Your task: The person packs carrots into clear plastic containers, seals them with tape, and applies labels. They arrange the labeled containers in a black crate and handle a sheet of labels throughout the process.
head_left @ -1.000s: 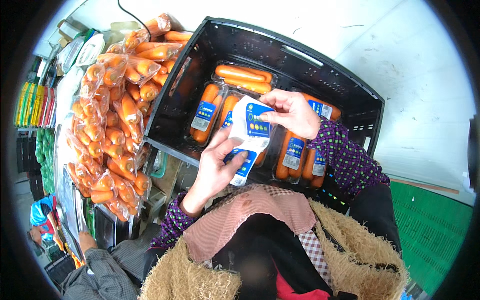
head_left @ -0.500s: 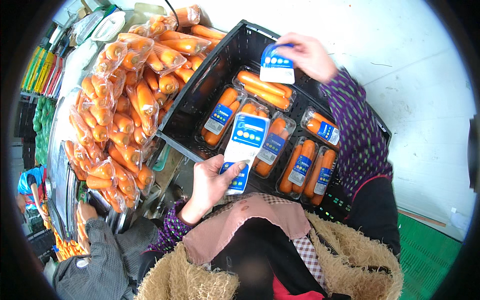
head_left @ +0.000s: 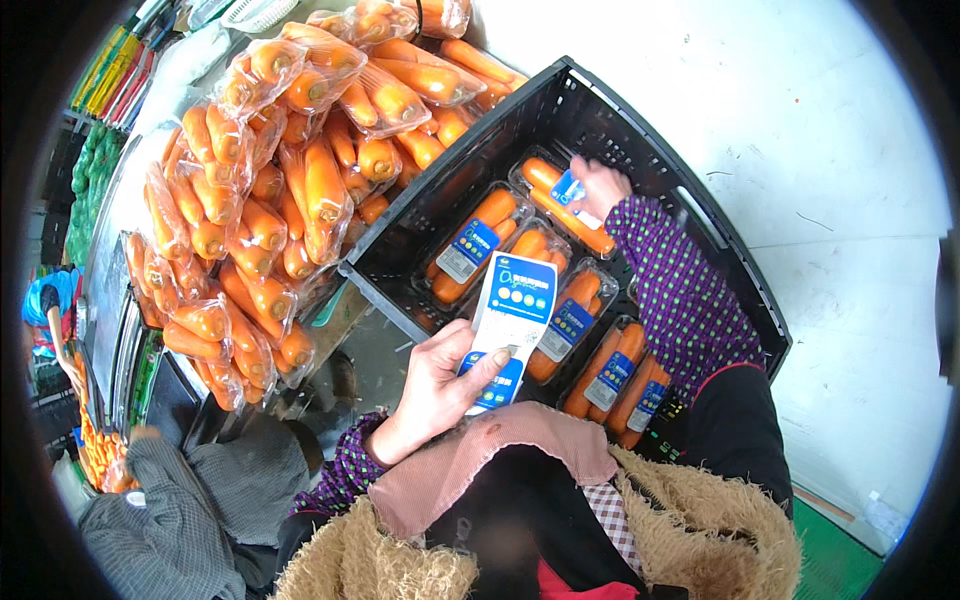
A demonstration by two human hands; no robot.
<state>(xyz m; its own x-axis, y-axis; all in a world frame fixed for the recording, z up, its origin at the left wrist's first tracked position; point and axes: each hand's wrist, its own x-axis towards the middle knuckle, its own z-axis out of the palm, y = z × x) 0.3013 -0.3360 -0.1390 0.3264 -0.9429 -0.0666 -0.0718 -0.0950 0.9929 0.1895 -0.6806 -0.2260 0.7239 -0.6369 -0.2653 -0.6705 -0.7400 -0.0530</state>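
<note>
1. The right hand [head_left: 603,188] has its grip closed on the right-hand part of a single label [head_left: 570,195], blue and white; motion blur softens the fingertips.
2. That label is over the carrot pack at the far end [head_left: 590,232], a clear tray lying inside the crate. Whether the label's underside already touches the film, I cannot tell.
3. The left hand [head_left: 440,385] is clamped on a label strip [head_left: 515,300], thumb across the front and fingers behind. The strip stands up from the grip nearer the camera, hiding parts of the packs behind it.
4. The step in hand looks like setting a label onto the far pack. The next move seems to call for squaring it across the carrots, pressing it flat and smoothing the edges, with the strip kept clear.
5. Around this pack, the left-hand pack [head_left: 470,250], the centre pack [head_left: 568,325] and two near packs [head_left: 621,385] bear labels. One more pack [head_left: 540,245] is partly behind the strip, so its label cannot be judged.
6. All lie in a black plastic crate [head_left: 690,190].
7. Left of the crate is a heap of bagged carrots [head_left: 320,200]; beyond, at lower left, shows a co-worker's grey sleeve [head_left: 160,520].
</note>
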